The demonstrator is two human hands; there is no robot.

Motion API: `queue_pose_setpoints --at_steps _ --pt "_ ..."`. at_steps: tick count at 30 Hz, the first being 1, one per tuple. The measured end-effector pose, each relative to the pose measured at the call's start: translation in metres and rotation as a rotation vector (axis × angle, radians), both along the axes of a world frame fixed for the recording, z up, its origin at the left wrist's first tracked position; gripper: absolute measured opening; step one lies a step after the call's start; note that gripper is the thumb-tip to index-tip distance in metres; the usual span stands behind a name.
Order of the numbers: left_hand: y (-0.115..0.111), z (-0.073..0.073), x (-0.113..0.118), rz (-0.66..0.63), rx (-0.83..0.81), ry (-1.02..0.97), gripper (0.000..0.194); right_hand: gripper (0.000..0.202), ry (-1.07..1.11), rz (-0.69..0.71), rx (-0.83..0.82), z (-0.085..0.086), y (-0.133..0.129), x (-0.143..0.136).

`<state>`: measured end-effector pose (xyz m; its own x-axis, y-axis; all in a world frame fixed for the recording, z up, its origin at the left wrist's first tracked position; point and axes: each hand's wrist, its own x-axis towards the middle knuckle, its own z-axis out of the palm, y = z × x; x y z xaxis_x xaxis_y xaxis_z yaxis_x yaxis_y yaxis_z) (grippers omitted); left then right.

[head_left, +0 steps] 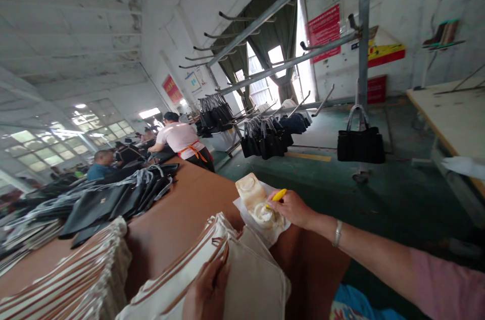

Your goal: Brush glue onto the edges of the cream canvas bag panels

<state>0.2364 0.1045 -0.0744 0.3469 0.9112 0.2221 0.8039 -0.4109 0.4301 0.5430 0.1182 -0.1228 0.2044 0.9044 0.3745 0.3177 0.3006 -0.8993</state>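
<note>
My right hand (pixel 297 209) grips a yellow-handled tool (pixel 279 195), probably a brush. Its tip is down in an open tub (pixel 250 192) holding a white paste, and paste is smeared around the rim. Under the tub lies a white sheet (pixel 273 237) at the table edge. At the bottom centre, my left hand (pixel 207 287) is closed on the brown-trimmed edge of a cream bag piece (pixel 257 272). More cream pieces with brown edging (pixel 178 264) lie stacked beneath and beside it.
Another cream-and-brown stack (pixel 87 269) lies left on the brown table (pixel 178 209). Black bags (pixel 109 204) are piled farther back. A metal rack (pixel 288 65) with hanging black bags (pixel 265 138) stands beyond, and one handbag (pixel 360 146) hangs right. A co-worker (pixel 178 136) stands at the far end.
</note>
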Motion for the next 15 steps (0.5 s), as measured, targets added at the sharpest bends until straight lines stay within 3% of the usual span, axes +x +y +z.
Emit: queue_pose_setpoints --at_steps 4,8,12,15 --pt "-0.014 0.015 -0.006 -0.054 0.071 0.055 0.028 0.014 -0.123 -0.017 -0.036 -0.018 0.028 -0.009" --pt "-0.023 0.028 -0.005 0.028 0.079 0.089 0.029 0.019 -0.175 -0.045 -0.005 -0.018 0.031 -0.009" --pt "-0.023 0.021 0.001 0.081 -0.034 -0.070 0.027 0.021 -0.210 -0.021 0.066 -0.016 0.016 -0.005" --pt "-0.020 0.013 0.002 0.098 -0.149 -0.192 0.034 0.018 -0.257 0.075 0.116 -0.018 -0.006 -0.002"
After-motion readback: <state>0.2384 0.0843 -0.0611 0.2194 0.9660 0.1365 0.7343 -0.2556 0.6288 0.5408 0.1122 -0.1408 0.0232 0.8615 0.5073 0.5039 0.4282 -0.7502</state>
